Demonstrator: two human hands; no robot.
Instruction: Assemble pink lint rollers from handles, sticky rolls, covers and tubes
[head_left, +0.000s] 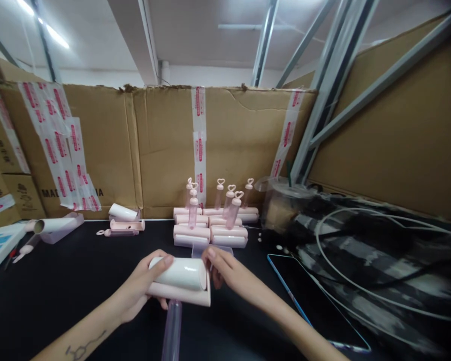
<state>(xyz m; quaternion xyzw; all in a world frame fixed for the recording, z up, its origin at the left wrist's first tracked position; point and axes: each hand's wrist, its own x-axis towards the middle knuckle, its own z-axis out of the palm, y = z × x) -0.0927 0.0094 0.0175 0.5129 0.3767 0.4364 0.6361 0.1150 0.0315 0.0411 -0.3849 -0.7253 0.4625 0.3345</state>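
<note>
In the middle of the head view is a lint roller [180,273], a white sticky roll in a pale pink holder, with a clear purple-tinted handle [172,331] pointing down towards me. My left hand [145,281] is wrapped round its left end, thumb on top of the roll. At the right end, my right hand [218,263] has its fingers curled and pinching the edge of the holder. The undersides of the fingers are partly hidden. Just behind the right hand, a clear lilac cover [200,250] lies on the black table [97,281].
Several finished-looking lint rollers [229,235] with heart-topped handles stand at the back. Roller parts [126,220] and an opened roller [56,225] lie to the left. A phone [315,301], a lidded plastic cup [281,205] and a white cable [323,250] over dark fabric are on the right. Cardboard walls enclose the table.
</note>
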